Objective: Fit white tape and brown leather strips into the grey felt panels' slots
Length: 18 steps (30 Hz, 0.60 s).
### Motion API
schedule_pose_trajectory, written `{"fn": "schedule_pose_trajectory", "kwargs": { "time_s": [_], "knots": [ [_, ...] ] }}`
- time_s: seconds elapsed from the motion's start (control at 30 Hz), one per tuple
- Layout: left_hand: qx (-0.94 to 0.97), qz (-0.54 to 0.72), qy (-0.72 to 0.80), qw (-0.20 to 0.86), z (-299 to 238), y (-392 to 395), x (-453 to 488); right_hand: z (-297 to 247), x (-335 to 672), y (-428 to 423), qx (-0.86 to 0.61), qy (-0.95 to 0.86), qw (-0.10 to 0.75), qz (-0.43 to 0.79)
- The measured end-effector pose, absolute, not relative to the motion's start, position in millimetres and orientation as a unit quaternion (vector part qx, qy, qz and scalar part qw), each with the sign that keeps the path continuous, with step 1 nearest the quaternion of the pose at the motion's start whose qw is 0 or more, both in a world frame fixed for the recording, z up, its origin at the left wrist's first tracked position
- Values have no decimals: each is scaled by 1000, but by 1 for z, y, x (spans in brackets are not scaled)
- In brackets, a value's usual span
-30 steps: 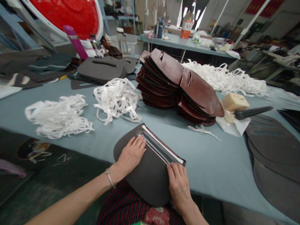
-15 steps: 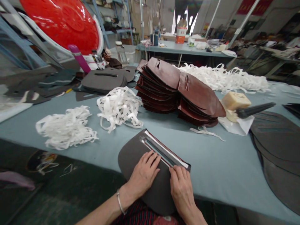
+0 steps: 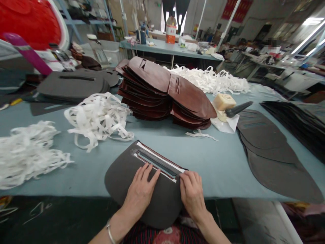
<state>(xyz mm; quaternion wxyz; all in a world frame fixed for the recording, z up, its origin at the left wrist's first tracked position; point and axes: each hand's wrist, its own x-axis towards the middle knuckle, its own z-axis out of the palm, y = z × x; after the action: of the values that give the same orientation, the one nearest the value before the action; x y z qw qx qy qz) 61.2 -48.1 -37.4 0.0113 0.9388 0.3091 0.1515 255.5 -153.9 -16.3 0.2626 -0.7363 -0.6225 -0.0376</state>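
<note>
A dark grey rounded panel [image 3: 121, 174] lies at the table's near edge, its lower part hanging over toward my lap. Along its straight upper edge runs a long slot, bordered by white tape strips [image 3: 157, 156] and thin brown-red edging. My left hand [image 3: 141, 188] rests flat on the panel, fingertips just below the slot. At the panel's right corner, my right hand [image 3: 193, 193] grips the edge with its fingers together; the thumb is mostly hidden. Beyond the panel stands a stack of brown leather-like pieces [image 3: 149, 79], the top ones slotted.
White ribbon heaps lie at left [image 3: 99, 118] and behind the brown stack [image 3: 210, 79]. A black-handled brush [image 3: 238, 109] leans by a yellowish block [image 3: 224, 101]. Grey panels [image 3: 269, 149] and a black stack [image 3: 297, 125] are at right; more grey panels [image 3: 71, 86] sit far left.
My view has swung to the right, so the scene sits further left. My right hand has moved up along the panel's right edge to its corner; my left hand stays below the slot.
</note>
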Motion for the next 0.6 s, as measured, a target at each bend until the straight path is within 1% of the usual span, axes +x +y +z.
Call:
{"fn": "schedule_pose_trajectory", "kwargs": {
  "time_s": [0.07,0.2,0.27,0.6],
  "knots": [
    [938,153,312,8,-37,-49,62,-17,268,-149,-746,-613,254,-57],
    [936,144,321,8,-33,-52,64,-20,277,-141,-740,-645,187,-44],
    [934,138,329,10,-29,-54,65,-20,276,-140,-733,-657,170,-46],
    [928,136,337,89,-5,-61,68,-17,271,-140,-711,-671,197,-74]
  ]
}}
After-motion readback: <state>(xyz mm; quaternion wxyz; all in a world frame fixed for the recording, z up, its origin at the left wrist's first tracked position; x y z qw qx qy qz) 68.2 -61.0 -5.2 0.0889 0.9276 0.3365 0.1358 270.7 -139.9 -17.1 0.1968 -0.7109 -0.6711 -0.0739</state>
